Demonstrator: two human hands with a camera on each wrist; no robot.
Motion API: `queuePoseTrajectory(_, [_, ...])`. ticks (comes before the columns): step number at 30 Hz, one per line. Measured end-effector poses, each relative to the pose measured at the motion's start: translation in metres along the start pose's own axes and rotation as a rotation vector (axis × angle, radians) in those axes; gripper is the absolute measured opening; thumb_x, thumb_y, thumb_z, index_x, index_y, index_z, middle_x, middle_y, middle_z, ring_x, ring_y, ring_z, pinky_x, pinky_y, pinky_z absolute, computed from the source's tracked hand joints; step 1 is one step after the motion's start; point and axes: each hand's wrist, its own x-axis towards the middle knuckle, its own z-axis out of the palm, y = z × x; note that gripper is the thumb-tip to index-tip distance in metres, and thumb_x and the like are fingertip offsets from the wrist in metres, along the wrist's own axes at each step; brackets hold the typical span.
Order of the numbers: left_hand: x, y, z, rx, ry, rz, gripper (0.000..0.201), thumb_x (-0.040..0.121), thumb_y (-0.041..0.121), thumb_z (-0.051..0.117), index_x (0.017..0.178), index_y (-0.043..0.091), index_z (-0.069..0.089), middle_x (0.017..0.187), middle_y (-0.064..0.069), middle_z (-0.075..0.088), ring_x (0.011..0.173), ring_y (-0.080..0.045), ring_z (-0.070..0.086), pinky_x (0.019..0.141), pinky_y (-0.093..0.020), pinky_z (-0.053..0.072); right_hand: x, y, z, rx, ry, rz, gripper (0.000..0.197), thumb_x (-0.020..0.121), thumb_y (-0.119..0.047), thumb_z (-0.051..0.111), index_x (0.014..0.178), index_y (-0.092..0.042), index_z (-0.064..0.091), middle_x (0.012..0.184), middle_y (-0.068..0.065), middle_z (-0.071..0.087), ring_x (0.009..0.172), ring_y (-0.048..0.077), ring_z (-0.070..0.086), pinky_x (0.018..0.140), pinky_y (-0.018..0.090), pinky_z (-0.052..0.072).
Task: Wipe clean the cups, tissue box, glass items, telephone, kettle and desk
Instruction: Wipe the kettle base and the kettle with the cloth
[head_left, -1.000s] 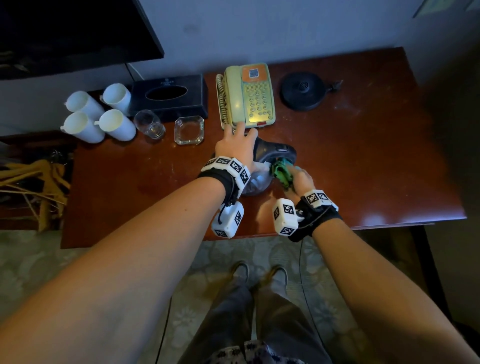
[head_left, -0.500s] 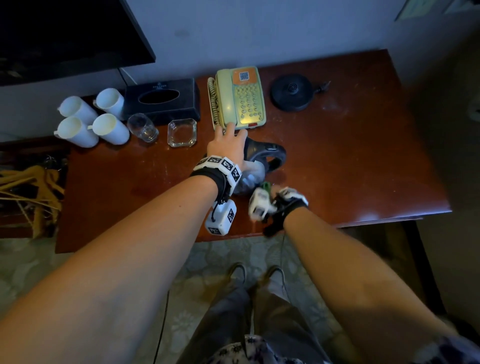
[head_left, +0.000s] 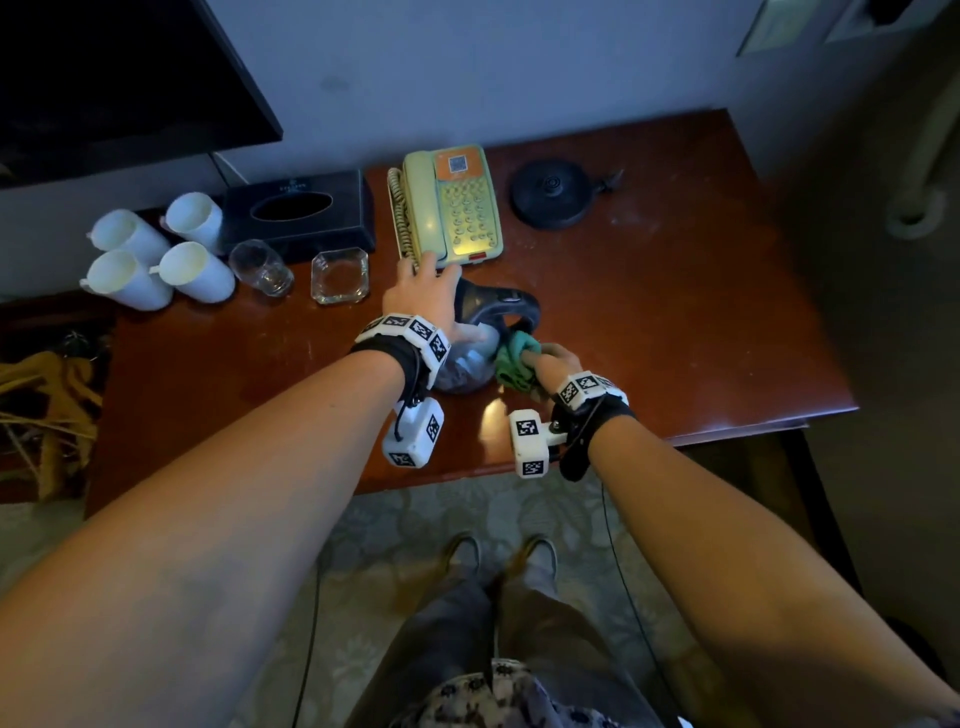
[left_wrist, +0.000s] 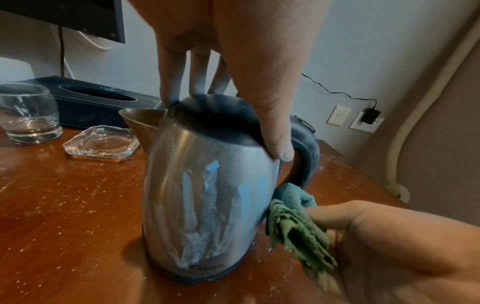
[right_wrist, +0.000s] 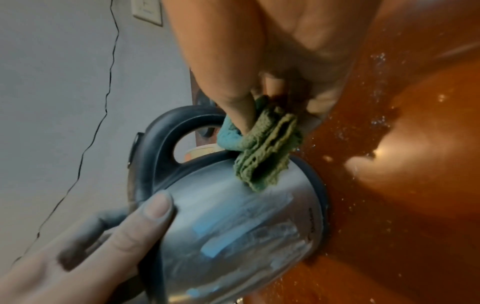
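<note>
The steel kettle (head_left: 467, 364) (left_wrist: 207, 195) (right_wrist: 233, 226) stands upright mid-desk, its black handle pointing right. My left hand (head_left: 423, 296) (left_wrist: 233, 61) (right_wrist: 103, 236) clasps its lid from above, with the fingers over the far rim and the thumb down the near side. My right hand (head_left: 553, 358) (left_wrist: 376, 236) (right_wrist: 285, 51) pinches a folded green cloth (head_left: 511, 358) (left_wrist: 293, 226) (right_wrist: 265, 154). It presses the cloth on the kettle's lower right side, under the handle. Wipe streaks show on the steel. White specks cover the desk (head_left: 649, 338).
Along the back stand several white cups (head_left: 156, 249), a black tissue box (head_left: 301, 213), a glass tumbler (head_left: 262, 267), a glass ashtray (head_left: 340, 275), a green telephone (head_left: 452, 208) and the kettle's black base (head_left: 550, 192). A dark screen hangs at the upper left.
My right hand dropped with the cloth toward the kettle's front half a second ago and has come back up to the side under the handle. My left hand stayed on the lid.
</note>
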Motion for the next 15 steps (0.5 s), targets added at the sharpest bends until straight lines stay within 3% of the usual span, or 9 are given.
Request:
queuePoseTrajectory(3, [0.000, -0.001, -0.001, -0.006, 0.003, 0.002, 0.091, 0.073, 0.069, 0.073, 0.143, 0.019, 0.041, 0.143, -0.008, 0.037, 0.129, -0.035, 0.034, 0.099, -0.046, 0.045, 0.003, 0.003, 0.007, 0.114, 0.033, -0.004, 0.014, 0.090, -0.016, 0.069, 0.104, -0.017, 0.066, 0.088, 0.009, 0.067, 0.061, 0.020, 0.058, 0.038, 0.019, 0.041])
queuePoseTrajectory(5, [-0.001, -0.001, -0.001, -0.006, -0.002, -0.002, 0.092, 0.073, 0.069, 0.073, 0.143, 0.020, 0.041, 0.142, -0.007, 0.037, 0.129, -0.035, 0.034, 0.098, -0.047, 0.045, 0.007, 0.004, 0.011, 0.240, 0.056, -0.014, 0.011, 0.088, -0.008, 0.069, 0.098, -0.014, 0.068, 0.088, 0.014, 0.070, 0.067, 0.027, 0.065, 0.048, 0.022, 0.054])
queuePoseTrajectory(6, [-0.001, 0.000, -0.001, -0.007, -0.003, -0.005, 0.092, 0.072, 0.069, 0.073, 0.143, 0.020, 0.041, 0.142, -0.007, 0.037, 0.130, -0.035, 0.034, 0.098, -0.047, 0.045, 0.008, 0.005, 0.011, 0.337, 0.060, -0.011, 0.012, 0.086, -0.003, 0.069, 0.093, -0.012, 0.070, 0.093, 0.020, 0.071, 0.077, 0.034, 0.069, 0.064, 0.033, 0.061])
queuePoseTrajectory(7, [-0.001, 0.000, 0.000, -0.009, -0.003, -0.009, 0.092, 0.072, 0.069, 0.073, 0.143, 0.020, 0.041, 0.142, -0.007, 0.037, 0.130, -0.035, 0.034, 0.097, -0.046, 0.045, 0.009, 0.006, 0.012, 0.432, 0.053, 0.002, 0.014, 0.084, 0.001, 0.068, 0.089, -0.012, 0.070, 0.097, 0.023, 0.071, 0.087, 0.040, 0.070, 0.076, 0.046, 0.061])
queuePoseTrajectory(9, [-0.002, 0.001, 0.000, -0.011, 0.001, -0.016, 0.092, 0.072, 0.069, 0.074, 0.143, 0.021, 0.041, 0.142, -0.006, 0.037, 0.131, -0.035, 0.033, 0.098, -0.046, 0.045, 0.013, 0.011, 0.016, 0.557, 0.036, 0.047, 0.021, 0.085, 0.006, 0.062, 0.088, -0.013, 0.069, 0.100, 0.025, 0.070, 0.093, 0.043, 0.068, 0.084, 0.057, 0.056])
queuePoseTrajectory(11, [-0.002, 0.000, 0.000, -0.012, 0.003, -0.020, 0.092, 0.072, 0.069, 0.074, 0.143, 0.021, 0.041, 0.142, -0.006, 0.037, 0.131, -0.035, 0.033, 0.099, -0.047, 0.044, 0.009, 0.007, 0.018, 0.567, 0.046, 0.061, 0.021, 0.088, 0.005, 0.059, 0.099, -0.012, 0.066, 0.104, 0.024, 0.067, 0.084, 0.036, 0.067, 0.078, 0.045, 0.060])
queuePoseTrajectory(13, [-0.001, 0.001, -0.001, -0.011, 0.002, -0.021, 0.091, 0.072, 0.068, 0.075, 0.143, 0.021, 0.041, 0.143, -0.007, 0.037, 0.131, -0.035, 0.033, 0.100, -0.047, 0.045, 0.009, 0.001, 0.015, 0.394, 0.039, 0.057, 0.024, 0.094, -0.007, 0.059, 0.118, -0.007, 0.061, 0.110, 0.019, 0.064, 0.073, 0.025, 0.060, 0.052, 0.020, 0.053])
queuePoseTrajectory(15, [-0.001, 0.002, 0.000, -0.012, 0.001, -0.023, 0.091, 0.072, 0.067, 0.075, 0.143, 0.020, 0.041, 0.143, -0.007, 0.036, 0.132, -0.035, 0.033, 0.099, -0.047, 0.045, 0.012, -0.006, 0.013, 0.168, -0.046, 0.053, 0.040, 0.099, -0.024, 0.053, 0.133, -0.004, 0.053, 0.125, 0.015, 0.060, 0.081, 0.020, 0.055, 0.045, 0.016, 0.044])
